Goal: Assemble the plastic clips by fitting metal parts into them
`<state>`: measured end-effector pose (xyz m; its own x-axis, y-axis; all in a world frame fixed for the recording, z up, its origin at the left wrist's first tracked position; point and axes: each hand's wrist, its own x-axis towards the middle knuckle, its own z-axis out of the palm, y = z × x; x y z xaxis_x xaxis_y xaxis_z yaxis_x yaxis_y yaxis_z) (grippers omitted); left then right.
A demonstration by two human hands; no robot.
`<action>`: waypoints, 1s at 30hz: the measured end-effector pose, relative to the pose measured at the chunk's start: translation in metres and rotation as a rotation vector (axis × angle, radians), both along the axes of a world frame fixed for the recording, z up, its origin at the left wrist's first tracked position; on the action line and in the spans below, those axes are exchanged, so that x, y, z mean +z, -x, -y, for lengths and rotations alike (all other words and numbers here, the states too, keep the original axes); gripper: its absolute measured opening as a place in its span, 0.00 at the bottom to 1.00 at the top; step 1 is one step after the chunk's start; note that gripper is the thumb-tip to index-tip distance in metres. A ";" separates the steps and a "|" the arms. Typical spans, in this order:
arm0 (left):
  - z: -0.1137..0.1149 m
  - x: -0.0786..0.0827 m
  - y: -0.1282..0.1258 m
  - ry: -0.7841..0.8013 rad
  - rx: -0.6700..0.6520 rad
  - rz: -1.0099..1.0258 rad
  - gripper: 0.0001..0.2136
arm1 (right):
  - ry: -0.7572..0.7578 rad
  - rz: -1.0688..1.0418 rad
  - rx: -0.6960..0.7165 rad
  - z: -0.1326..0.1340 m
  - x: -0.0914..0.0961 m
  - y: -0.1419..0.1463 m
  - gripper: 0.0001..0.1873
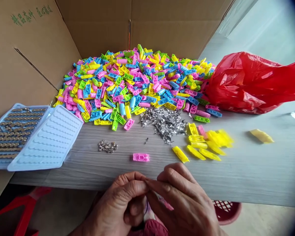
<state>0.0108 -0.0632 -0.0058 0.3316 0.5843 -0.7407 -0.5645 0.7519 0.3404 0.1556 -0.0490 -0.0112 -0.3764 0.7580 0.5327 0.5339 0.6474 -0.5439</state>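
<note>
My left hand (pixel 127 200) and my right hand (pixel 182 196) meet at the table's front edge. Their fingertips are pinched together, and whatever lies between them is hidden. A bit of pink (pixel 167 205) shows beneath my right fingers; I cannot tell whether that hand holds it. Just beyond my fingers a pink plastic casing (pixel 141 157) lies flat on the table. Farther back are a single small metal clip (pixel 146 141), a heap of thin metal clips (pixel 164 123) and a small cluster of button cells (pixel 107 146). Yellow plastic shells (pixel 198 145) lie to the right.
A large pile of coloured plastic shells (pixel 132 82) fills the back, against cardboard (pixel 162 29). On the left stands an opened blue tray (pixel 44 141) with rows of button cells. A red plastic bag (pixel 248 83) and a yellow piece (pixel 262 136) are at right.
</note>
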 end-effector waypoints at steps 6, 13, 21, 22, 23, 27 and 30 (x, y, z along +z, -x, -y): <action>-0.002 -0.003 0.002 0.059 0.047 0.070 0.13 | 0.111 -0.167 0.045 -0.011 0.000 -0.001 0.09; -0.006 -0.003 0.012 -0.150 -0.035 -0.161 0.15 | 0.218 -0.219 0.081 -0.026 -0.003 -0.005 0.08; -0.021 -0.007 0.023 -0.925 0.001 -1.241 0.19 | 0.266 -0.021 0.011 -0.049 -0.032 -0.011 0.06; -0.024 -0.009 0.022 -0.956 -0.029 -1.247 0.20 | 0.266 -0.007 0.003 -0.049 -0.033 -0.011 0.07; -0.025 -0.011 0.020 -0.979 -0.067 -1.234 0.22 | 0.264 0.005 -0.004 -0.049 -0.035 -0.009 0.07; -0.031 -0.023 0.017 -0.998 -0.202 -1.191 0.23 | 0.244 0.049 -0.038 -0.047 -0.036 -0.005 0.06; -0.033 -0.028 0.018 -0.986 -0.243 -1.189 0.22 | 0.221 0.053 -0.060 -0.047 -0.036 -0.003 0.05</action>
